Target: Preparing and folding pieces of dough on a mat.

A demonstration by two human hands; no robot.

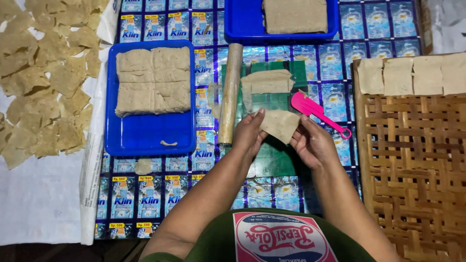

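Observation:
My left hand (248, 133) and my right hand (313, 143) together hold a thin, flat, tan square of dough (280, 124) above a green mat (274, 155). Just beyond my hands a small stack of the same tan slices (266, 81) lies on the mat. A wooden rolling pin (229, 92) lies lengthwise to the left of my left hand. A pink plastic knife (314, 110) rests on the mat beside my right hand.
A blue tray (145, 136) at the left holds a block of tan dough (153, 80). Another blue tray (242, 24) with dough stands at the back. A woven bamboo rack (412, 160) at the right carries flat squares (412, 75). Several dried pieces (43, 82) lie on white paper at far left.

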